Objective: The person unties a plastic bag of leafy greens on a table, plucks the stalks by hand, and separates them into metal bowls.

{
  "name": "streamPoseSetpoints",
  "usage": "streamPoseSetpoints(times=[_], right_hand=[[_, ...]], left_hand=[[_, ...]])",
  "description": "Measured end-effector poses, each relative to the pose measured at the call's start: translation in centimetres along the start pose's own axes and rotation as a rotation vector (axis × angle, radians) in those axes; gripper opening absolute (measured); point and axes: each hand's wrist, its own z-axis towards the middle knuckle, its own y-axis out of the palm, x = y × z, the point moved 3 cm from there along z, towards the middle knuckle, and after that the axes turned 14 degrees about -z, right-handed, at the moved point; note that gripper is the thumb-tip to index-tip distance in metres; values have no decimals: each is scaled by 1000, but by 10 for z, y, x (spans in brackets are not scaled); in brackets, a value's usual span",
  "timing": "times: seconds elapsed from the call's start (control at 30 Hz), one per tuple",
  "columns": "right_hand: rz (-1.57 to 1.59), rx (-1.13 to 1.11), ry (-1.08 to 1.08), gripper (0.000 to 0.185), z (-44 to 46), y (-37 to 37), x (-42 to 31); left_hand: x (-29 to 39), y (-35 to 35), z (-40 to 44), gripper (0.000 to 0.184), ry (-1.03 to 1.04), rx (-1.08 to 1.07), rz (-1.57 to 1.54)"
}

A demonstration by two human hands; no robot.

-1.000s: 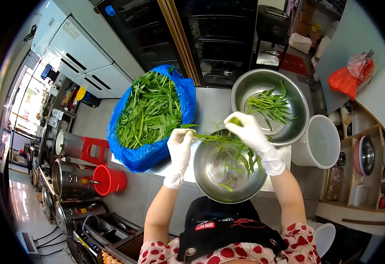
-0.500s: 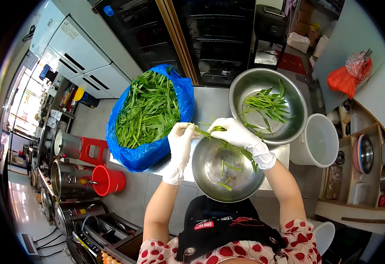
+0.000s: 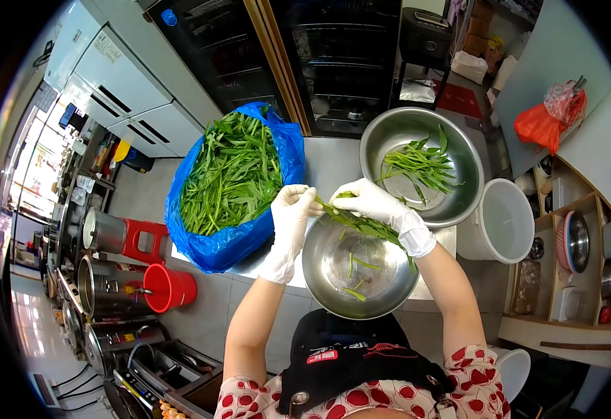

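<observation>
Both my hands wear white gloves. My left hand [image 3: 293, 218] pinches the tip of a green stem, its fingers pressed together. My right hand [image 3: 375, 209] is closed around leafy water spinach [image 3: 372, 227], whose leaves trail down beneath the wrist. The two hands are close together above the far rim of the nearer steel bowl [image 3: 393, 283], where a few short stem pieces lie. Left of my hands stands a blue plastic bag [image 3: 293, 150] full of loose water spinach. A second steel bowl [image 3: 471, 155], beyond my right hand, holds a small bunch of it.
A white bucket [image 3: 495, 223] stands right of the bowls, beside shelves with pans [image 3: 579, 241]. On the floor at left are a red bucket [image 3: 170, 288], a red stool [image 3: 142, 237] and steel pots. Dark glass-door cabinets [image 3: 347, 56] rise behind the table.
My left hand has shifted slightly right, closer to my right hand. The water spinach now lies straighter under the right hand, slanting down to the right.
</observation>
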Motion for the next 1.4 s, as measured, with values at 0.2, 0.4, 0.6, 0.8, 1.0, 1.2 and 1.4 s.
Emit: streamPoseSetpoints(times=[0.2, 0.4, 0.6, 0.8, 1.0, 1.2, 1.4], right_hand=[[56, 24, 15, 21, 7, 2, 13], [80, 68, 48, 18, 12, 13, 21], [-61, 91, -23, 19, 20, 22, 27], [-242, 58, 7, 19, 21, 20, 18], [-67, 38, -86, 18, 20, 12, 27], [132, -36, 85, 17, 6, -10, 26], [-28, 177, -122, 24, 26, 10, 45]], left_hand=[[-8, 1, 1, 27, -3, -54, -42], [-21, 0, -8, 31, -44, -58, 165], [-33, -12, -1, 26, 71, -72, 382], [-18, -5, -4, 17, 309, -133, 770], [8, -18, 7, 18, 340, -165, 740], [29, -51, 27, 19, 109, -74, 366], [28, -49, 28, 21, -13, -99, 239]])
